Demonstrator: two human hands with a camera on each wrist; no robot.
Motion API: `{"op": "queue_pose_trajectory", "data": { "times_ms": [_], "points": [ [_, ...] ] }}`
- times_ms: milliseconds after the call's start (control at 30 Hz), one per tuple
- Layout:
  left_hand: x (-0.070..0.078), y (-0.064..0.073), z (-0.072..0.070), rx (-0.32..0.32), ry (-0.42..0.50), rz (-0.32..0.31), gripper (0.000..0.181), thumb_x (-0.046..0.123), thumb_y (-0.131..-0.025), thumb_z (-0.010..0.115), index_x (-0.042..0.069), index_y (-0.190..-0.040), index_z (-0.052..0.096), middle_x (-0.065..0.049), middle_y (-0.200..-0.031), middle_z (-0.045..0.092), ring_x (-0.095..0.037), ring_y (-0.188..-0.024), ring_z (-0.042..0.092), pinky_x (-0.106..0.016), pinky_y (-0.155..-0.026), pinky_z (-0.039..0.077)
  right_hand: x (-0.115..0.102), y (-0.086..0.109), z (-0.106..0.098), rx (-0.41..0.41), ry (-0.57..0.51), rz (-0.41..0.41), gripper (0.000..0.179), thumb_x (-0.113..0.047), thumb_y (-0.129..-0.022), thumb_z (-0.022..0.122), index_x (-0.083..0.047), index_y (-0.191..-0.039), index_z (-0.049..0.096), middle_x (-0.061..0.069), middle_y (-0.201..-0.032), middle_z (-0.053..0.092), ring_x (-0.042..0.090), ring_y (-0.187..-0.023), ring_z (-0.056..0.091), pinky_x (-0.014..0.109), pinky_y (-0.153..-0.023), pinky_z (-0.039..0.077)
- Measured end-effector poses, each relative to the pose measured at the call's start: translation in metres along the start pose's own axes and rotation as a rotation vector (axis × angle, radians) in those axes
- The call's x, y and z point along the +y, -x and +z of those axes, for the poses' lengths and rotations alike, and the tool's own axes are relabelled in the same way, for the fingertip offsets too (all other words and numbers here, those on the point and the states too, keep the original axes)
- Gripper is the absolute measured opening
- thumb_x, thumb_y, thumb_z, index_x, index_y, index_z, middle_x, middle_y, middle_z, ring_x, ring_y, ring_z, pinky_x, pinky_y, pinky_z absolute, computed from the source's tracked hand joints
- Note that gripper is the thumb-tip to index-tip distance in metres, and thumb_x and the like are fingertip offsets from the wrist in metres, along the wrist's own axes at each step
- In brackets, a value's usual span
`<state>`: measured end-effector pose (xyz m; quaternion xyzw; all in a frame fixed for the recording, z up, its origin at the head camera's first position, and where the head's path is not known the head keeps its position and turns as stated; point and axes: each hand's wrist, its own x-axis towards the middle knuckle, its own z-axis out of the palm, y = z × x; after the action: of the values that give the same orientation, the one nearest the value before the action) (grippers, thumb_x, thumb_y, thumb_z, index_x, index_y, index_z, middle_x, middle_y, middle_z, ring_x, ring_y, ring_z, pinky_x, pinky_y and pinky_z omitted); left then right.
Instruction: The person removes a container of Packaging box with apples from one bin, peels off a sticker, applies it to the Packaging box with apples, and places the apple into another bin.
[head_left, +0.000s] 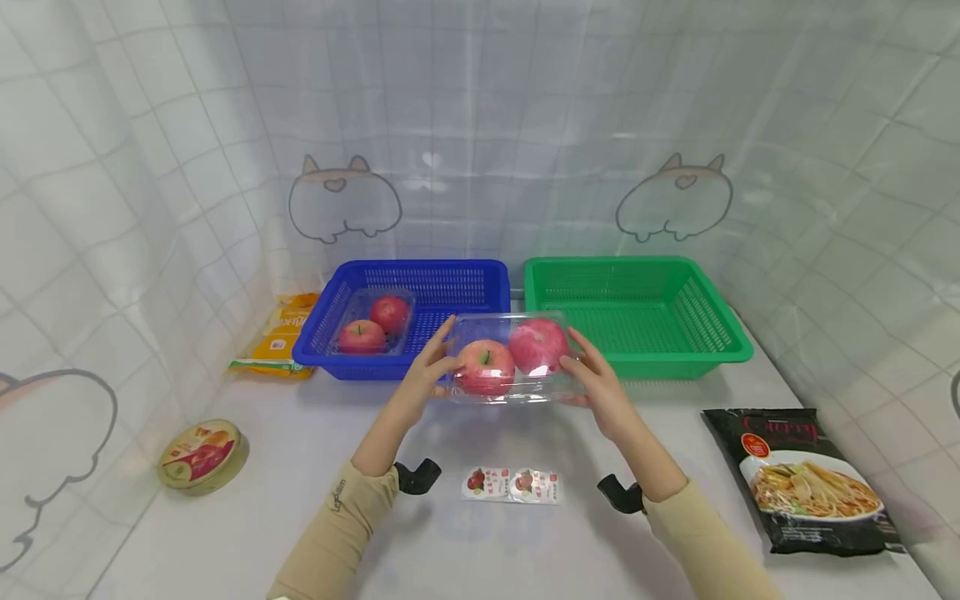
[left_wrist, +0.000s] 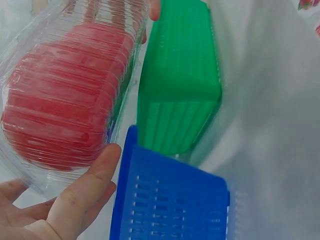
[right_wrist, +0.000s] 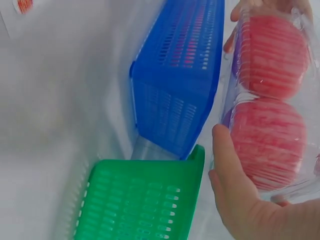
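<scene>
Both hands hold a clear plastic box [head_left: 517,392] with two red apples [head_left: 486,367] inside, lifted in front of the two baskets. My left hand [head_left: 426,379] grips its left end, and my right hand [head_left: 600,387] grips its right end. In the left wrist view the left hand [left_wrist: 70,210] has its thumb along the side of the box. The right wrist view shows the right hand [right_wrist: 245,200] around the other end. A blue basket [head_left: 360,367] at the back left has another clear box with two apples [head_left: 362,337] in it. A green basket [head_left: 660,369] stands beside it.
Two apple-printed stickers [head_left: 510,485] lie on the table between the forearms. A round tin [head_left: 202,457] sits at the left, near an orange bag [head_left: 281,342] beside the blue basket. A black noodle packet [head_left: 806,483] lies at the right. Patterned curtains [head_left: 480,125] enclose the table.
</scene>
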<state>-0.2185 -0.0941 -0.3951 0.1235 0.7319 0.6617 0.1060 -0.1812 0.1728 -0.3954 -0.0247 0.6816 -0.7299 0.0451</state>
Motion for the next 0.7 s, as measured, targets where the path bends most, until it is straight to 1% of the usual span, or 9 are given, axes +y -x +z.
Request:
{"op": "queue_pose_trajectory", "data": {
  "times_ms": [133, 200, 333, 433, 600, 700],
  "points": [
    [-0.003, 0.007, 0.005, -0.001, -0.003, 0.009, 0.068, 0.027, -0.088, 0.053, 0.036, -0.147, 0.019, -0.012, -0.150, 0.022, -0.038, -0.129, 0.035, -0.067, -0.089, 0.036, 0.003, 0.012, 0.000, 0.018, -0.005, 0.000, 0.059, -0.021, -0.095, 0.050, -0.021, -0.147, 0.024, 0.017, -0.149, 0.016, 0.033, -0.129, 0.033, 0.041, -0.079, 0.053],
    [-0.005, 0.011, 0.008, -0.011, -0.007, 0.012, 0.068, 0.027, -0.089, 0.053, 0.034, -0.147, 0.019, -0.013, -0.150, 0.021, -0.038, -0.131, 0.031, -0.065, -0.088, 0.038, 0.006, 0.019, 0.000, 0.025, 0.008, 0.005, 0.058, -0.021, -0.095, 0.050, -0.022, -0.147, 0.024, 0.017, -0.148, 0.017, 0.034, -0.129, 0.032, 0.043, -0.081, 0.052],
    [-0.012, 0.022, 0.013, -0.040, -0.022, 0.000, 0.068, 0.029, -0.090, 0.053, 0.034, -0.147, 0.018, -0.014, -0.151, 0.018, -0.039, -0.132, 0.028, -0.057, -0.085, 0.046, 0.013, 0.033, -0.003, 0.039, 0.025, 0.032, 0.059, -0.021, -0.095, 0.049, -0.021, -0.147, 0.023, 0.018, -0.148, 0.017, 0.035, -0.129, 0.032, 0.046, -0.084, 0.050],
    [-0.018, 0.031, 0.017, -0.053, -0.031, -0.022, 0.067, 0.030, -0.090, 0.054, 0.035, -0.147, 0.018, -0.013, -0.152, 0.016, -0.039, -0.133, 0.026, -0.052, -0.082, 0.050, 0.020, 0.043, -0.004, 0.043, 0.038, 0.048, 0.058, -0.021, -0.095, 0.049, -0.020, -0.147, 0.023, 0.020, -0.148, 0.017, 0.037, -0.128, 0.034, 0.046, -0.084, 0.050],
    [-0.028, 0.044, 0.024, -0.053, -0.018, -0.053, 0.068, 0.027, -0.091, 0.054, 0.034, -0.147, 0.018, -0.012, -0.154, 0.012, -0.037, -0.138, 0.014, -0.056, -0.083, 0.047, 0.031, 0.053, -0.005, 0.041, 0.040, 0.059, 0.057, -0.021, -0.094, 0.049, -0.018, -0.146, 0.025, 0.021, -0.147, 0.018, 0.040, -0.127, 0.035, 0.049, -0.086, 0.049],
    [-0.034, 0.048, 0.026, -0.058, -0.010, -0.062, 0.068, 0.027, -0.091, 0.054, 0.030, -0.148, 0.017, -0.014, -0.154, 0.011, -0.038, -0.138, 0.011, -0.059, -0.084, 0.045, 0.039, 0.054, -0.003, 0.039, 0.025, 0.067, 0.057, -0.020, -0.093, 0.049, -0.017, -0.145, 0.025, 0.022, -0.147, 0.020, 0.041, -0.127, 0.035, 0.050, -0.085, 0.049]
  ]
}}
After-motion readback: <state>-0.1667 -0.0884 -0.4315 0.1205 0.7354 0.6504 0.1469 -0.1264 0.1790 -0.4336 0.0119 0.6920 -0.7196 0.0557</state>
